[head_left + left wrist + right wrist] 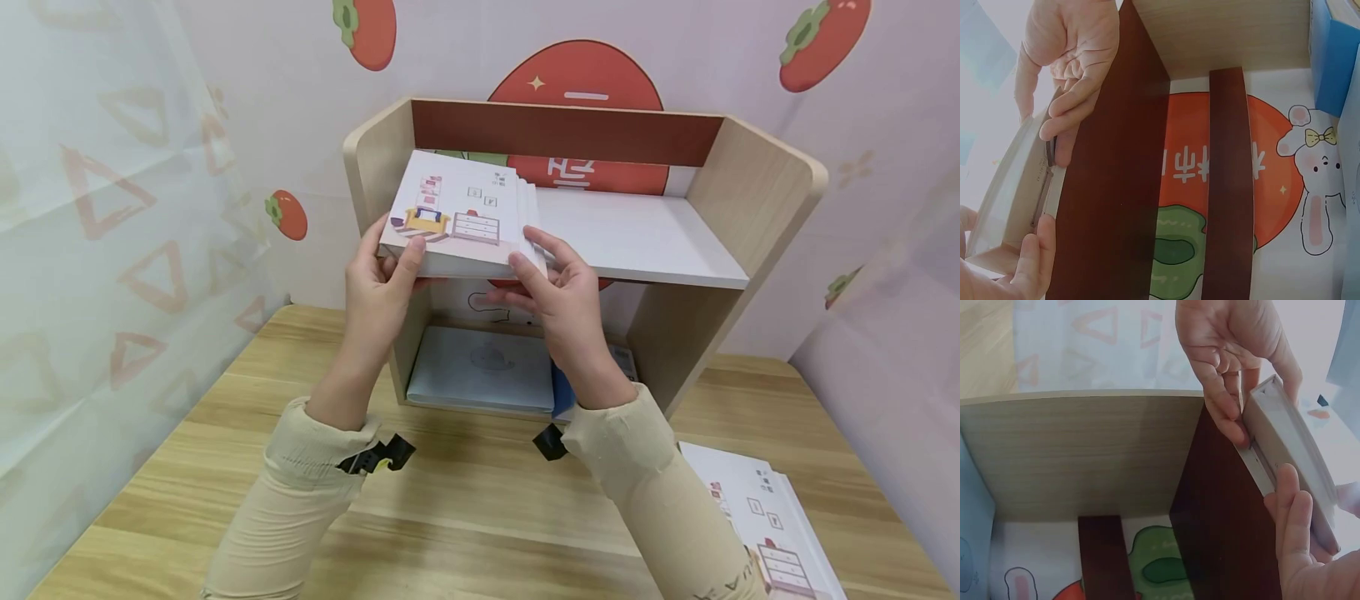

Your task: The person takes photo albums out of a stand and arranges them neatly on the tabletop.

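Observation:
Between both hands is a small stack of white books [457, 187], the cover printed with a yellow sofa and a chest of drawers. The left hand [375, 287] grips the near left corner, thumb on top and fingers beneath. On the right side, the right hand [570, 308] holds the stack with its thumb at the near right corner. The stack is tilted toward the head camera at the left part of the upper board [645, 229] of a wooden shelf. In the right wrist view, fingers of both hands lie along the underside of the books [1282, 440].
A pale blue flat item [480, 367] and a darker blue item [562, 390] lie in the lower compartment. More white books [765, 500] with the same print lie on the wooden table [465, 508] at right. The shelf's side panels [757, 192] rise at both ends.

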`<state>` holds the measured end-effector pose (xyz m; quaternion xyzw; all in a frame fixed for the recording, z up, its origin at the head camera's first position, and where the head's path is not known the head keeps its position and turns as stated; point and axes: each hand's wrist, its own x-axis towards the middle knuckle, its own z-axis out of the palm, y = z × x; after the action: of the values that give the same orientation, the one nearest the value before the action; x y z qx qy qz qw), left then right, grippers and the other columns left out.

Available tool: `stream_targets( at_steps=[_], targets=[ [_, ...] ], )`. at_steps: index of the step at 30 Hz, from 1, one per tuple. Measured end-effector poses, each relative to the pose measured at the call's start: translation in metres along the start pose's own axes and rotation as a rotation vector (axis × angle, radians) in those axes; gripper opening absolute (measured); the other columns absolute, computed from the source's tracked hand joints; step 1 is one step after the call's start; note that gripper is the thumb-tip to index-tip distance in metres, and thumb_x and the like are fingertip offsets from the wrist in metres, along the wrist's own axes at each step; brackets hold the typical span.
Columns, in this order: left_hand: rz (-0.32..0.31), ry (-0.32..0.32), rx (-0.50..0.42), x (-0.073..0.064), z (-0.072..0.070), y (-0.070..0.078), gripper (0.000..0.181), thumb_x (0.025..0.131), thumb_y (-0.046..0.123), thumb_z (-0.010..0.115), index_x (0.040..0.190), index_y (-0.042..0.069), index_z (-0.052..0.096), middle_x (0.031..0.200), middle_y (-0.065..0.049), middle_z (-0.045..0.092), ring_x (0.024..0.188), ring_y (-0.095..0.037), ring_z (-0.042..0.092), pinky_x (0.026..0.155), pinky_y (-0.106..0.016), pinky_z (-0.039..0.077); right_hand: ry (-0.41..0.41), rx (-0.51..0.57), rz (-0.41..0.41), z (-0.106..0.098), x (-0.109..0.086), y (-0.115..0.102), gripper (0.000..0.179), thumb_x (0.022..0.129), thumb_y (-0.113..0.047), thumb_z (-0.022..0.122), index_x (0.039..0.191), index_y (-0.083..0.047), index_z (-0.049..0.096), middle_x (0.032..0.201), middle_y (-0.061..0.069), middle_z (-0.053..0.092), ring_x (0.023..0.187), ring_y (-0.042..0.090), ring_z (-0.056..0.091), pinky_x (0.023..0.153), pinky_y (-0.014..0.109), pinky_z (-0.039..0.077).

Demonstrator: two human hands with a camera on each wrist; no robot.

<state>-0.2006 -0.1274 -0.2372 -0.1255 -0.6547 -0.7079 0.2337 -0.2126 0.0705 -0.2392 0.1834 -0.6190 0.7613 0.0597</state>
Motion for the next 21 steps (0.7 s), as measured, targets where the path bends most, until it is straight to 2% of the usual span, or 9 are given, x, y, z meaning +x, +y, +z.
stream_targets(
  at_steps=[11,16,21],
  targets=[
    [0.013,-0.008,-0.042,-0.0041,-0.0014,-0.0035,0.054,0.099,0.014,0.058,0.149,0.01,0.039,0.103,0.002,0.064,0.085,-0.005,0.062,0.079,-0.019,0.057,-0.014,0.056,0.012,-0.0009,-0.0026,0.0006,0.055,0.099,-0.013,0.06,0.15,-0.013,0.04,0.129,0.019,0.06,0.081,0.013,0.075,0.085,0.028,0.058],
    [-0.01,-0.04,-0.06,-0.0054,-0.004,-0.0031,0.059,0.098,0.013,0.059,0.152,0.01,0.034,0.107,0.0,0.062,0.088,-0.005,0.06,0.081,-0.019,0.056,-0.007,0.094,0.029,0.0001,-0.0036,-0.0002,0.057,0.098,-0.009,0.06,0.15,-0.014,0.04,0.123,0.012,0.056,0.086,0.013,0.074,0.085,0.028,0.058],
    [-0.034,-0.076,-0.067,-0.0078,-0.0073,-0.0029,0.062,0.098,0.011,0.058,0.153,0.01,0.031,0.115,-0.004,0.06,0.092,-0.006,0.059,0.082,-0.018,0.056,0.002,0.109,0.034,-0.0001,-0.006,-0.0003,0.058,0.098,-0.005,0.06,0.151,-0.014,0.039,0.124,0.011,0.055,0.098,0.014,0.07,0.087,0.03,0.058]
  ],
)
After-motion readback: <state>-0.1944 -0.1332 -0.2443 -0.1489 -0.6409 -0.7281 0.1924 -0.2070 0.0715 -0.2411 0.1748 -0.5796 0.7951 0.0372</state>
